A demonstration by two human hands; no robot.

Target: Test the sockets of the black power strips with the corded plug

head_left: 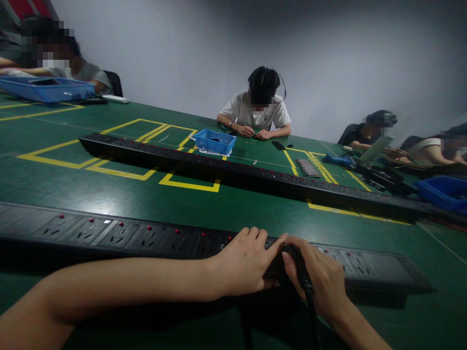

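A long black power strip point(131, 236) with a row of sockets and small red buttons lies across the table in front of me. My left hand point(242, 262) is closed around its body, fingers over the far edge and thumb toward the right. Just right of it, my right hand point(323, 274) grips a black plug point(297, 260) against the strip's top face. From the plug a black cable point(310, 306) runs down toward me. Whether the plug's pins sit in a socket is hidden by my fingers.
Beyond lies a second long black power strip point(233, 167) on the green table point(120, 194), which has yellow tape outlines. A small blue basket point(214, 148) stands behind it. Several people sit around the table; blue trays point(47, 92) and loose tools are at the sides.
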